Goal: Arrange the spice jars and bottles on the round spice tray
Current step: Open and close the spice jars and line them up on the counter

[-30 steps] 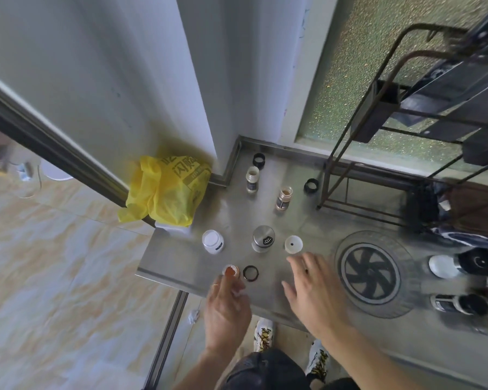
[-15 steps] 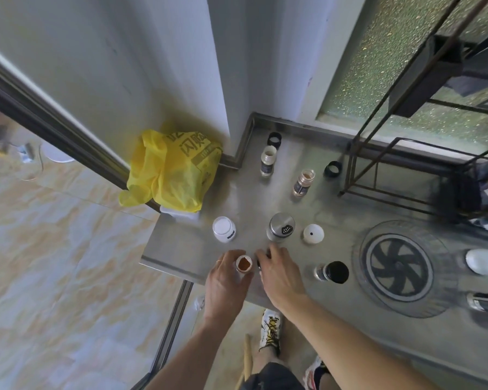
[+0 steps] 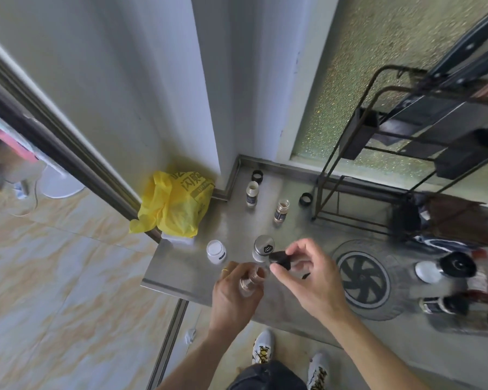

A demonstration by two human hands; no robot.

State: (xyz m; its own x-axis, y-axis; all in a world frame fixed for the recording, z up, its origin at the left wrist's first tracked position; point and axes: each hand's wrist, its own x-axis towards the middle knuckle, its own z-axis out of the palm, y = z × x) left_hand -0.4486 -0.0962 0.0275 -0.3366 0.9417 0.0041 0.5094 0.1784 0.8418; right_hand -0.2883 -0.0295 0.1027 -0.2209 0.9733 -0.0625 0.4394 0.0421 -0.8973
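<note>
My left hand (image 3: 234, 294) grips a small open glass spice jar (image 3: 251, 280), lifted and tilted above the steel counter's front edge. My right hand (image 3: 307, 274) pinches a black cap (image 3: 279, 258) just above and right of the jar's mouth. The round spice tray (image 3: 362, 278) with a fan-shaped middle lies to the right with nothing on it. A metal-lidded shaker (image 3: 263, 247) stands behind my hands, a white-capped jar (image 3: 216, 251) to its left. Two uncapped jars (image 3: 252, 193) (image 3: 281, 211) stand further back.
Two black cap rings (image 3: 257, 175) (image 3: 305, 199) lie near the back wall. A yellow plastic bag (image 3: 175, 204) sits at the counter's left corner. A dark wire rack (image 3: 406, 170) stands at the back right. Several bottles (image 3: 445, 267) (image 3: 443, 305) lie right of the tray.
My left hand has lifted the open jar off the counter. My right hand has picked up the black cap and brought it over the jar's mouth.
</note>
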